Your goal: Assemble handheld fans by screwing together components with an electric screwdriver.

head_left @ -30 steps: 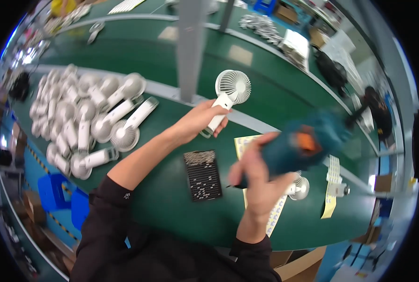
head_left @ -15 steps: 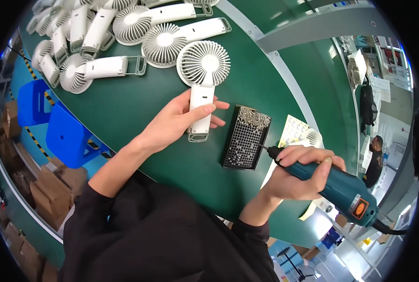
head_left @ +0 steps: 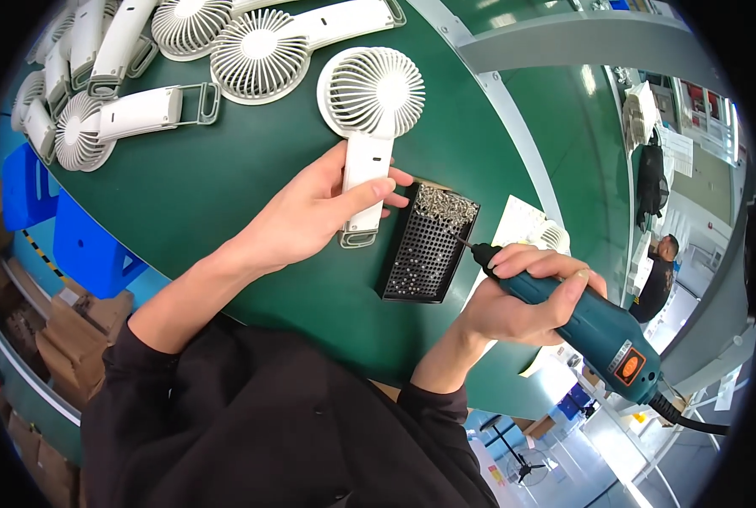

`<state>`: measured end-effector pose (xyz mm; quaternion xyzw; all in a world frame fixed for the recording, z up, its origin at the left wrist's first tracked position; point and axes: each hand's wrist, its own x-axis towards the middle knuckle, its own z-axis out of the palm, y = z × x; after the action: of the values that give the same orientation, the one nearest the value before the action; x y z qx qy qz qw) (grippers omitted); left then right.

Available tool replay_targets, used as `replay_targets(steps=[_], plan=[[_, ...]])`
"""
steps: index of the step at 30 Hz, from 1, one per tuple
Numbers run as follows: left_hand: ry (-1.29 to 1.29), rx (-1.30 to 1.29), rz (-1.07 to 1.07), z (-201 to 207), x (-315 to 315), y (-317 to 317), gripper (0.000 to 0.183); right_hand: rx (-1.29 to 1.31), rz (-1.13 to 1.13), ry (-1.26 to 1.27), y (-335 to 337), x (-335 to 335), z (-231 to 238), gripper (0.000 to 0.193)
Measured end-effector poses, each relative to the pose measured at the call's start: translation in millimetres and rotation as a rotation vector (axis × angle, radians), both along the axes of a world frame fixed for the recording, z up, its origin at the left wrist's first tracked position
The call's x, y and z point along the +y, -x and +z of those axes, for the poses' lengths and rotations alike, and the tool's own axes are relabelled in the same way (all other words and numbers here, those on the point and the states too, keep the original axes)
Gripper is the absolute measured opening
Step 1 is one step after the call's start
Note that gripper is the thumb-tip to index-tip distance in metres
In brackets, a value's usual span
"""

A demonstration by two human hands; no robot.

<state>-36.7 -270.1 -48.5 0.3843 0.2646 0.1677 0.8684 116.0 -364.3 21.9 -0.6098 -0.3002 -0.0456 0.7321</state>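
Observation:
A white handheld fan [head_left: 368, 169] is gripped by its handle in my left hand [head_left: 310, 207], with the thumb across the front and the round slatted head pointing away from me. My right hand [head_left: 522, 296] is wrapped round a dark green electric screwdriver [head_left: 602, 334] with a black nose and a cord trailing to the lower right. Its thin bit reaches over the right edge of a black screw tray [head_left: 412, 273]. Loose silvery screws [head_left: 445, 206] are heaped at the tray's far end, and some sit in the holes of its grid.
Several more white fans [head_left: 259, 55] lie across the far left of the green table [head_left: 251, 161]. A grey metal frame bar [head_left: 598, 42] crosses the upper right. Blue stools [head_left: 94, 245] and cardboard boxes [head_left: 77, 339] stand at the left. Another person [head_left: 656, 279] is at the far right.
The view has shifted, so the fans at the back sit further left and higher. The fan is still in my left hand, and the screwdriver bit still hovers by the tray's right edge.

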Motion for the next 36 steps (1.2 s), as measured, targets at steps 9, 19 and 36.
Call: replay_targets(steps=[9, 19, 36], plan=[[0.015, -0.007, 0.019, -1.4, 0.3, -2.4, 0.037, -0.011, 0.027, 0.042, -2.1, 4.4, -7.0, 0.024], [0.024, -0.020, 0.036, -3.8, -2.3, -1.5, 0.043, -0.011, 0.002, 0.051, 2.0, 3.7, -3.4, 0.022], [-0.067, -0.020, 0.081, -3.2, -7.0, -2.8, 0.041, -0.010, 0.473, -0.143, 55.3, 8.0, 16.6, 0.032]])
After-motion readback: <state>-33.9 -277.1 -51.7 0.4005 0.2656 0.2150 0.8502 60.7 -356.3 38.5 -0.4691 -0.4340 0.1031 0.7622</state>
